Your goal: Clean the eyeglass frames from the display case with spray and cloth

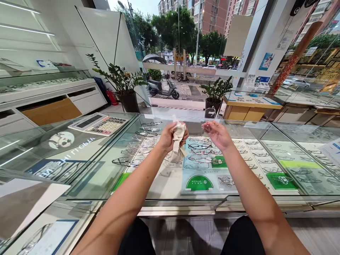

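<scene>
A crumpled beige cleaning cloth (pixel 178 141) is bunched in my left hand (pixel 168 137), whose fingers are closed round it; its loose end hangs down. Beside it, with a gap between, my right hand (pixel 218 134) pinches a thin, see-through thing at the fingertips, which looks like a pair of eyeglasses (pixel 211 112) with a fine wire-like part standing up behind the fingers. Most of its shape is faint or hidden. Both hands are raised above the glass display case (pixel 159 198). Under the glass, several spectacle frames (pixel 199 146) lie in rows.
A large calculator (pixel 102 124) rests on the glass to the left. Green signs (pixel 199 182) lie inside the case. Beyond it stand two potted plants (pixel 127 101) and a window with a parked scooter (pixel 163 86) outside. A paper sheet (pixel 333 150) shows at the right edge.
</scene>
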Motion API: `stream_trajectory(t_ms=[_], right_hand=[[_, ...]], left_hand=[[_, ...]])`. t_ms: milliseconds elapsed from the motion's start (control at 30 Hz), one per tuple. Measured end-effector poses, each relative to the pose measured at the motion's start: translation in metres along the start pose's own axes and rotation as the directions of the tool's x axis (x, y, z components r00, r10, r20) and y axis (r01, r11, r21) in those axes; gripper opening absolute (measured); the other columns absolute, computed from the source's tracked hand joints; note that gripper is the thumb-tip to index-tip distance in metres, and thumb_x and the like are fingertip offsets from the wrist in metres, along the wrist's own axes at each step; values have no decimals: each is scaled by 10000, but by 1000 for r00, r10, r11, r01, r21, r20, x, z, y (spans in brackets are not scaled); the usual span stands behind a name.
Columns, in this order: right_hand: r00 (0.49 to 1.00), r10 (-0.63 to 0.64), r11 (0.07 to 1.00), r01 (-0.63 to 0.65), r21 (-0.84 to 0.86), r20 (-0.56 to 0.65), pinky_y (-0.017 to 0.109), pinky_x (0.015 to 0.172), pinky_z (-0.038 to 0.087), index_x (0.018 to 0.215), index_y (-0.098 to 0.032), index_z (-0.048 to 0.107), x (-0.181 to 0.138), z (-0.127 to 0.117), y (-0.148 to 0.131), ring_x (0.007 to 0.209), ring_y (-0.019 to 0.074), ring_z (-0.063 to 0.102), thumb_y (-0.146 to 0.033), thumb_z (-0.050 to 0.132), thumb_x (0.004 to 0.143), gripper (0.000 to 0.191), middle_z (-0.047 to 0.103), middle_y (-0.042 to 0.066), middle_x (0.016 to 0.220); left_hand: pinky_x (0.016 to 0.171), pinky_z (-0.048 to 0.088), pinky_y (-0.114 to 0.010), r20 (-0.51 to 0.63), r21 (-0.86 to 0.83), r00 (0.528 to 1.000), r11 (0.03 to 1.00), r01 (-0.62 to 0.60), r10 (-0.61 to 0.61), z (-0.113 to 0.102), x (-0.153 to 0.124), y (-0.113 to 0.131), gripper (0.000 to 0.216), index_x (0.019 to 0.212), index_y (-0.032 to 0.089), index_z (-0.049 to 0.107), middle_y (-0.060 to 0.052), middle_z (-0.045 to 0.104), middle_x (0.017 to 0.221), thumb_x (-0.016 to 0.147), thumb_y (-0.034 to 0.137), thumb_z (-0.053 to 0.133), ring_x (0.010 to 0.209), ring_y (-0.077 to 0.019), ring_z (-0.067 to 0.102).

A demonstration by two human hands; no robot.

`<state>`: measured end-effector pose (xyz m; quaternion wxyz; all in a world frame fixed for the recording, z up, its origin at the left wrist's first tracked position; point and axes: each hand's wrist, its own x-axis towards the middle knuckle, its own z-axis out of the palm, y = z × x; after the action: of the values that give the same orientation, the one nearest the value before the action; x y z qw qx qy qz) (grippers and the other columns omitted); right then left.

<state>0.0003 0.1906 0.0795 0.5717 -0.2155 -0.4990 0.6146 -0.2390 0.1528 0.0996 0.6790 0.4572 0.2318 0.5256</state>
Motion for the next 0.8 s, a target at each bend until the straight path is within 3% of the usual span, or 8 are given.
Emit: stream_trajectory(t_ms=[67,167,300,433,567,700,800], right_hand=[[1000,18,1000,-18,-20,16,350,1076,615,851,-280,811,-1,4,3,1035,188,784,-497,1015,739,318,857,0,1012],[998,53,998,-51,-40,45,357,1085,602,870,-272,825,-3,10,9,1021,189,783,-504,1008,743,322,858,11,1009],[993,97,994,-92,-62,74,341,1028,598,866,-275,837,-6,18,18,992,179,772,-512,1005,741,317,860,1,1002],[982,163,983,-153,-106,98,336,988,562,875,-266,839,-12,30,24,1003,184,744,-512,991,763,311,851,7,998],[976,195,976,-184,-116,95,346,948,511,830,-251,819,-18,42,25,970,192,705,-559,1009,708,382,835,24,950],[974,208,974,-198,-110,91,340,923,482,821,-250,816,-21,48,26,954,186,685,-572,1020,675,407,831,21,945],[972,216,973,-207,-101,89,330,908,476,810,-246,813,-22,50,26,942,180,676,-575,1027,658,421,827,20,937]], left_hand=[[390,323,-236,-30,43,999,999,28,-26,-2,2,-2,760,708,230,528,-4,471,623,674,965,717,529,-146,480],[392,320,-257,-77,127,997,991,30,-20,-4,7,-7,892,616,239,471,-22,458,578,676,1128,505,495,-150,476],[447,297,-252,-132,297,981,950,-95,139,-8,11,-15,852,607,220,521,7,418,558,720,1062,581,488,-113,378],[539,329,-275,-156,539,926,815,-213,345,-10,11,-22,763,636,207,577,4,454,594,826,946,601,568,-133,392],[602,362,-313,-153,701,869,672,-241,471,-11,10,-25,697,658,221,551,-10,495,645,888,879,557,638,-169,423],[614,354,-322,-142,761,803,582,-286,579,-14,10,-27,632,699,235,528,-6,489,671,917,827,564,666,-183,437],[649,367,-330,-139,812,790,525,-254,598,-16,9,-28,613,726,234,532,-3,517,683,936,810,558,680,-186,470]])
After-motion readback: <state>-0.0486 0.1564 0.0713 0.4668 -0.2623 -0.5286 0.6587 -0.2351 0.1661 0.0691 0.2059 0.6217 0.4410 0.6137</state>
